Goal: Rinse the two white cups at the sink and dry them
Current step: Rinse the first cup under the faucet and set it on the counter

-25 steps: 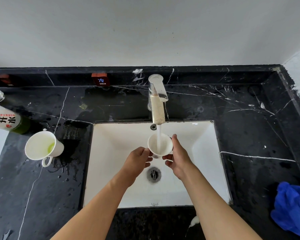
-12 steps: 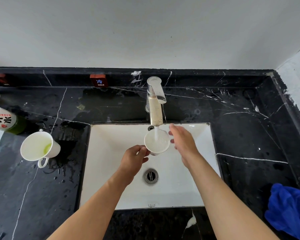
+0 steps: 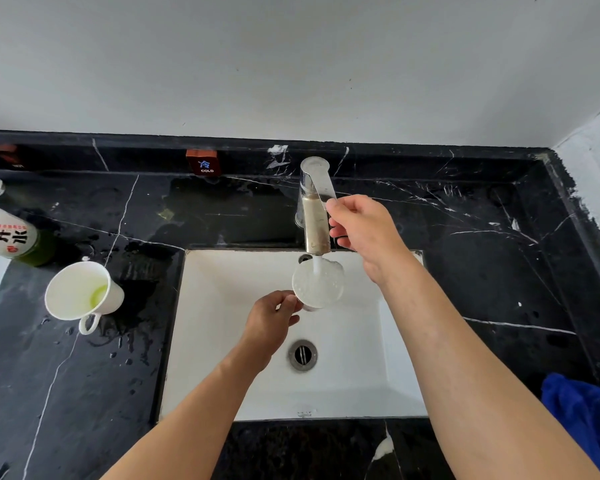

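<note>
1. At the far left, a bottle (image 3: pixel 6 237) with a white label and green bottom lies on the black counter (image 3: pixel 84 393). Only part of it shows.
2. Just near of the bottle, a white cup (image 3: pixel 78 292) sits on the counter, tipped so its open mouth faces the camera. There is a bit of green liquid inside (down by the right side). Its handle points to the near side. Small drops of water are on the counter around it.
3. On the low black wall at the back, there is a small red tag (image 3: pixel 203 162) that says COLD.
4. The white sink (image 3: pixel 222 341) is in the middle of the counter. Its round drain (image 3: pixel 302 355) is near the middle of the bottom.
5. The left hand (image 3: pixel 270 322) is over the sink, with its fingers closed on the left side of the other white cup (image 3: pixel 318 285).
6. This cup is held right under the tap (image 3: pixel 314 209). Water runs into it, and it is full and bubbly on top.
7. The right hand (image 3: pixel 366 233) is up at the tap. Its fingers pinch the end of the silver lever on top.
8. At the near right, a blue cloth (image 3: pixel 582 420) lies on the counter, well apart from the sink (part of it is cut off).
</note>
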